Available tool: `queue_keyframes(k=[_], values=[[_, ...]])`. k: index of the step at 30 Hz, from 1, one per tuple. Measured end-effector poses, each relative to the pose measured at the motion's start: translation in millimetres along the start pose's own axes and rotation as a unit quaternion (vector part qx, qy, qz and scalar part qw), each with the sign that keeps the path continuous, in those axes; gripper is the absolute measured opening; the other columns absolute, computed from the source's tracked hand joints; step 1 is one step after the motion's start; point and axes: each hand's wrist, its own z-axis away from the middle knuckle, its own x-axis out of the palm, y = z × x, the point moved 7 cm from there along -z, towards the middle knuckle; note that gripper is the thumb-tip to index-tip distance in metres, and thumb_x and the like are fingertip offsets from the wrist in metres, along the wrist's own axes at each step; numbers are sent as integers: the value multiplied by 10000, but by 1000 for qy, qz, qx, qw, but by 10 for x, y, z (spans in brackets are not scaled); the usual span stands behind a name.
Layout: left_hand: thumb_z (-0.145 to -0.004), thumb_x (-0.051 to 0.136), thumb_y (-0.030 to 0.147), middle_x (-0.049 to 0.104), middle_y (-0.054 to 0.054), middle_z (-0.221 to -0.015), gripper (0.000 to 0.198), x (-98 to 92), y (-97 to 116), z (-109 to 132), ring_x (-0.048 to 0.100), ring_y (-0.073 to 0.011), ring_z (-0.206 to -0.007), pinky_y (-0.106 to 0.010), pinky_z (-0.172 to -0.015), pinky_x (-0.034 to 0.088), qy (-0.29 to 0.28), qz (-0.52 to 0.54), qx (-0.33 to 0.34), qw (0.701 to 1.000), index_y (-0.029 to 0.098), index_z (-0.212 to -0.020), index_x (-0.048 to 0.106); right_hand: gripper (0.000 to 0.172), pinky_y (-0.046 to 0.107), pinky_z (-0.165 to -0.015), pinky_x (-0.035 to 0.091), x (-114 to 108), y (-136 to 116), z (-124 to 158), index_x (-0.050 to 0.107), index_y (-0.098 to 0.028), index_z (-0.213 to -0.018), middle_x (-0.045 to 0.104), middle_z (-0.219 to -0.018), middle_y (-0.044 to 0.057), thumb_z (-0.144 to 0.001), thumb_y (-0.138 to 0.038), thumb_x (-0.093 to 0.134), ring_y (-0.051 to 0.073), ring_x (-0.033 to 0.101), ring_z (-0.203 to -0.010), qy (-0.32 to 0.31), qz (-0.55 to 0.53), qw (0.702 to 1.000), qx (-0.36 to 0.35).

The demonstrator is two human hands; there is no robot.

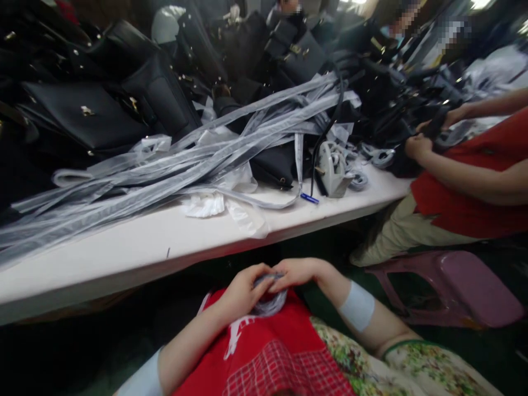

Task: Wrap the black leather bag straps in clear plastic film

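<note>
Close against the red apron, my left hand [242, 290] and my right hand [297, 273] meet around a coiled strap in clear plastic [271, 304]. Fingers of both hands are closed on the coil's upper edge; its lower loops show beneath them. In front, long plastic-wrapped straps [198, 159] lie in a loose bundle across the white table [136, 242]. A blue pen [309, 198] rests by the end of one strap, beside a white tape dispenser [331, 168].
Black handbags [82, 113] with metal clasps are piled along the back. Crumpled white plastic [204, 204] lies near the table's front edge. At right a co-worker in red [482, 165] handles a dark item, with a pink stool [474, 286] nearby. Smaller coils [381, 157] lie past the dispenser.
</note>
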Motion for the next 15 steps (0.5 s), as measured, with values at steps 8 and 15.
queue_keyframes(k=[8, 15], values=[[-949, 397, 481, 697, -31, -871, 403, -24, -28, -131, 638, -190, -843, -256, -789, 496, -65, 3, -30, 997, 195, -878, 672, 293, 130, -657, 417, 15, 75, -50, 714, -169, -982, 619, -755, -70, -778, -378, 738, 75, 559, -710, 2, 1, 999, 54], [-893, 462, 515, 731, -25, -1071, 376, 58, -79, -170, 652, -220, -1015, -268, -942, 488, -60, 21, -24, 998, 276, -1011, 727, 375, 126, -716, 425, -117, -137, 8, 724, -222, -975, 648, -816, -92, -700, -472, 777, 96, 614, -814, -14, 72, 996, 45]])
